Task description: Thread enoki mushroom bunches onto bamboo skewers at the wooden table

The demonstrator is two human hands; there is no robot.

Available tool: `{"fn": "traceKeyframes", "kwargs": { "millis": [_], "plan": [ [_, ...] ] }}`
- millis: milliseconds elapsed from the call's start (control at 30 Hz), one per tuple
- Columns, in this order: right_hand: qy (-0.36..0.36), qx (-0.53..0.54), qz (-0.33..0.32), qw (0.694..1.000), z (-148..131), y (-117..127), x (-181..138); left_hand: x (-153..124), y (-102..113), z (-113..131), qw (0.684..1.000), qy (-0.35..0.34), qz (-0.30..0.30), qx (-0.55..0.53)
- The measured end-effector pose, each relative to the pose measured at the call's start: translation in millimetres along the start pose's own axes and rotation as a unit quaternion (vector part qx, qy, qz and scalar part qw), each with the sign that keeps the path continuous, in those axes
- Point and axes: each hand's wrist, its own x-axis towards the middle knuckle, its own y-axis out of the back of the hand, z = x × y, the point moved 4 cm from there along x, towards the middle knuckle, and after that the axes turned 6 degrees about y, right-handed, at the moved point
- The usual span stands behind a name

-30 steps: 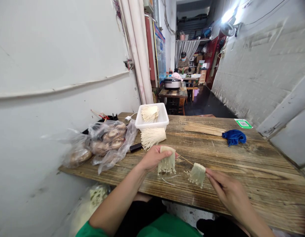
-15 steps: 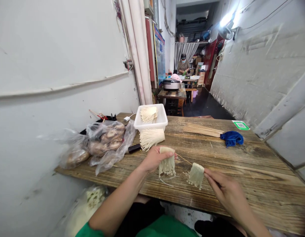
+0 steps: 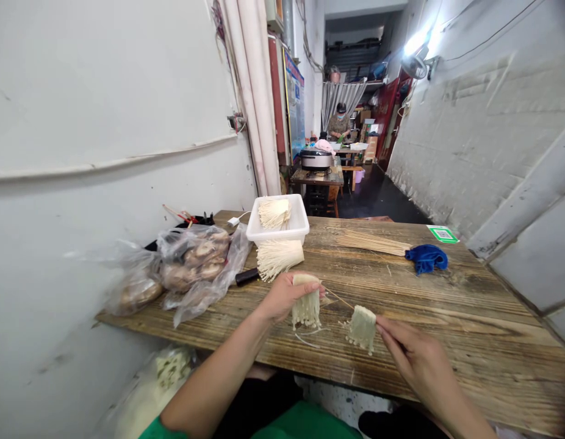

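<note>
My left hand pinches a flat bunch of enoki mushrooms by its upper end, the caps hanging down. In my right hand is a thin bamboo skewer, held near its right end. Another enoki bunch hangs on that skewer, close to my right fingertips. The skewer's far end reaches the bunch in my left hand; whether it has pierced it, I cannot tell. Just beyond my left hand, a thicker enoki clump lies on the wooden table. Loose enoki strands lie below the hands.
A white plastic tub holds more enoki. Left of it are bagged brown mushrooms and a black handle. Bamboo skewers and a blue cloth lie at the back right. A masked person works far behind.
The camera view has shifted slightly. Both hands keep nearly the same pose, with the skewer and the enoki bunches held as before.
</note>
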Motion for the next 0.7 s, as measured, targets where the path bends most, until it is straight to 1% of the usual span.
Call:
{"fn": "traceKeyframes", "kwargs": {
  "millis": [200,333,467,700],
  "plan": [
    [0.004,0.013,0.004,1.0,3,1,-3,-4,-4,3,0.999,0.016,-0.027,-0.015],
    [0.005,0.032,0.0,0.999,5,5,-3,-7,-6,7,0.999,-0.002,-0.042,0.005],
    [0.004,0.051,0.001,0.999,6,8,-1,-7,-6,8,0.998,-0.025,-0.045,0.034],
    [0.015,0.054,-0.01,0.998,6,11,2,-11,-8,10,0.996,-0.032,-0.057,0.065]
  ]
}}
